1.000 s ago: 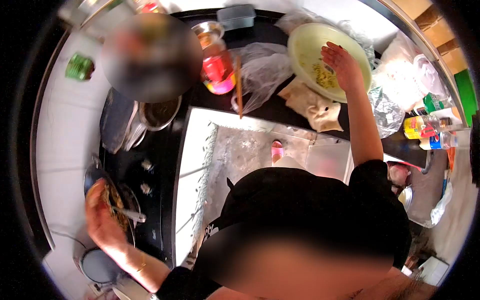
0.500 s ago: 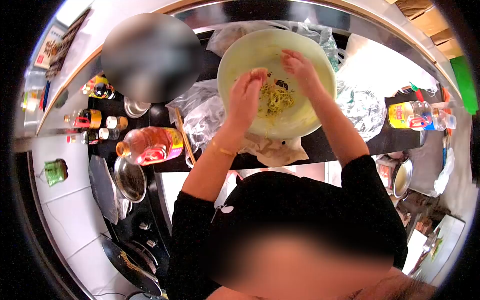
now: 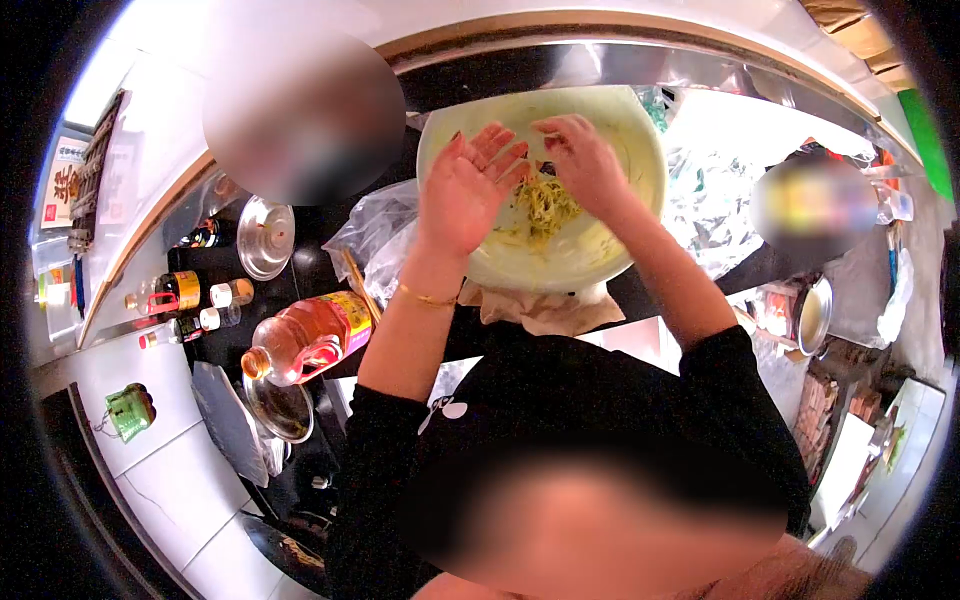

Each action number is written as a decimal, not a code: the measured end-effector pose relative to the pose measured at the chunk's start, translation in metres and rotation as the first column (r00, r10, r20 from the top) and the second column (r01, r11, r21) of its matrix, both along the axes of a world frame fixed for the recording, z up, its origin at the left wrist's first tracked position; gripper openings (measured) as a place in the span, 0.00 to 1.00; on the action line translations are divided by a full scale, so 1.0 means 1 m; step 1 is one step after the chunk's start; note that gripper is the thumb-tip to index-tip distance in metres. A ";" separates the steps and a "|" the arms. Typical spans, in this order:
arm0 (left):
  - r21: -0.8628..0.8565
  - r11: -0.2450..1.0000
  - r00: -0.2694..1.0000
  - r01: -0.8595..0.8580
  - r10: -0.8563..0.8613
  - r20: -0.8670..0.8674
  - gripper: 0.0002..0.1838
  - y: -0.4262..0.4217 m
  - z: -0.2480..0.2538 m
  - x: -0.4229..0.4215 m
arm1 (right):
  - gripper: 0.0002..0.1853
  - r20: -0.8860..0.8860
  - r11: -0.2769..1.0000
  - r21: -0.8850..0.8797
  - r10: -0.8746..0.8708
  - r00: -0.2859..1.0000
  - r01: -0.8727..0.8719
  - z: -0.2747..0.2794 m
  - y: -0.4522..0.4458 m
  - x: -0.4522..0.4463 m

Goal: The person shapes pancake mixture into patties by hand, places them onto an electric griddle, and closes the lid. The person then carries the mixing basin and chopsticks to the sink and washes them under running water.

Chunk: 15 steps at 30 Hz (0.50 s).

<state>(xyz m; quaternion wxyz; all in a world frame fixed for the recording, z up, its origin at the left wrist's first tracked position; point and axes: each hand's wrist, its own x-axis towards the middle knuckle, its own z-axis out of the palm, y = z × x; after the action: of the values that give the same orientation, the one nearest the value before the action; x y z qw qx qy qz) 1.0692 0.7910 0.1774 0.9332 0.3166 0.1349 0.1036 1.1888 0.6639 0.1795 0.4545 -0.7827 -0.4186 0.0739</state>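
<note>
A large pale yellow-green bowl (image 3: 625, 230) stands in front of me with shredded yellow-green food (image 3: 548, 208) piled in its middle. Part of a small dark piece (image 3: 546, 168) shows at the pile's upper edge. My left hand (image 3: 468, 190) is over the bowl's left side, palm turned up and fingers spread, with nothing seen on it. Close beside its fingertips is my right hand (image 3: 585, 165), its fingers bent and drawn together above the food. Whatever those fingers may hold is hidden. Beneath the bowl's near rim lies a crumpled brown cloth or paper (image 3: 545, 308).
Left of the bowl are clear plastic bags (image 3: 385, 225), chopsticks (image 3: 358, 285) and a large bottle of reddish liquid (image 3: 310, 335). Seasoning bottles (image 3: 175, 292) and a metal lid (image 3: 266, 238) stand farther left. Crinkled plastic (image 3: 710, 215) lies to the right.
My left hand has turned palm up with its fingers spread. My right hand has come left and down, closer to it, its fingers bending. The camera view has shifted slightly.
</note>
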 end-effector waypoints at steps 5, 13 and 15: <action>0.780 0.576 0.906 0.247 0.149 -0.397 0.16 -0.020 -0.029 -0.001 | 0.13 -0.188 0.948 -0.182 0.228 0.955 -0.262 -0.070 0.005 0.005; 0.887 -0.207 0.693 0.412 0.704 -0.157 0.24 0.042 -0.052 -0.026 | 0.19 0.127 0.837 -0.351 -0.401 0.907 0.420 -0.115 0.028 0.067; 0.871 0.017 0.666 0.490 0.638 -0.387 0.24 0.048 -0.055 -0.023 | 0.19 0.406 0.638 -0.637 -0.199 0.892 0.433 -0.202 0.053 0.106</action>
<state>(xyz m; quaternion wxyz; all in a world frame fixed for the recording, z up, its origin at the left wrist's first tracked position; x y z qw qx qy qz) 1.0465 0.8394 0.1220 0.2661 0.8710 0.4039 0.0860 1.2943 0.7171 -0.0221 0.0525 -0.9596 -0.2750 0.0293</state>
